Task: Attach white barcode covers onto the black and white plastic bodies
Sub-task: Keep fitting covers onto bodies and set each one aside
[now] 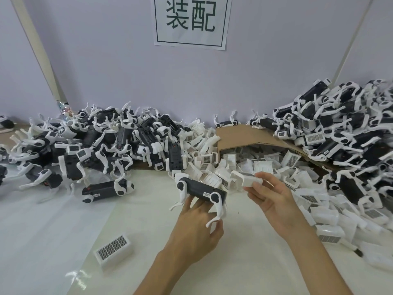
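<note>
The left hand (197,226) grips a black and white body (202,191), long axis left-right. The right hand (272,201) pinches a white barcode cover (246,179) just beside its right end.

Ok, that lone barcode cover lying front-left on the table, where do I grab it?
Pinch the lone cover across its narrow width, on the two long side walls, coming from above. It lies flat, barcode face up, with bare table all round it, so those walls look free to reach.
</note>
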The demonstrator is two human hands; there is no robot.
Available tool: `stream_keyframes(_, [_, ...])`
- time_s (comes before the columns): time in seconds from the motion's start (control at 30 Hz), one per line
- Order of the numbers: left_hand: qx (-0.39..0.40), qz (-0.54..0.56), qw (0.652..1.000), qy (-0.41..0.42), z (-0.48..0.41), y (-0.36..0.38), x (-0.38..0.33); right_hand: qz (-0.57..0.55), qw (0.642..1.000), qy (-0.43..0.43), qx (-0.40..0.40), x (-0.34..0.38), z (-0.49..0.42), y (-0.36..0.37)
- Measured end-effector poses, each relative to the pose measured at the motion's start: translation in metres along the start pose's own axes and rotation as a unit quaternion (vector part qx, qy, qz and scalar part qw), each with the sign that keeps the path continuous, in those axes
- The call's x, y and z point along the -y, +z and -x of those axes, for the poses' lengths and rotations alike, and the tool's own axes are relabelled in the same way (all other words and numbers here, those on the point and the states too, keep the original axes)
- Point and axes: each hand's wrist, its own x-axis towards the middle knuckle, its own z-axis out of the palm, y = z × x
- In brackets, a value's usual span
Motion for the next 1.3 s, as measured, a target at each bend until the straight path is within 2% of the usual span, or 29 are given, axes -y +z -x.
stream_keyframes(0.1, [0.034,-0.003,0.999,0.007,0.000,0.003,-0.003,0.019,1.000,-0.004,0.010,-0.006,0.002,0.008])
stream_keyframes(0.23, [0.076,-0.032,0.996,0.033,0.001,0.005,-0.007,0.131,0.990,-0.009,0.053,-0.018,0.006,0.023])
stream_keyframes(0.33, [0.088,-0.045,0.994,0.034,0.002,0.005,-0.009,0.214,0.976,-0.033,0.036,-0.022,0.008,0.028])
stream_keyframes(0.47, [0.081,-0.043,0.995,0.033,0.002,0.005,-0.009,0.266,0.963,-0.051,0.006,-0.020,0.010,0.028])
stream_keyframes(0.67, [0.041,-0.008,0.997,0.057,0.001,0.010,-0.013,0.225,0.971,-0.023,0.079,-0.020,0.013,0.031])
stream_keyframes(0.93, [0.039,-0.004,0.998,0.056,0.001,0.009,-0.014,0.233,0.968,-0.034,0.085,-0.019,0.014,0.033])
stream_keyframes(1.2, [0.030,0.040,0.996,0.069,0.003,0.006,-0.018,0.234,0.968,0.003,0.096,-0.017,0.015,0.035])
stream_keyframes(1.3, [0.047,0.019,0.996,0.072,0.002,0.004,-0.020,0.222,0.971,0.008,0.091,-0.017,0.015,0.036])
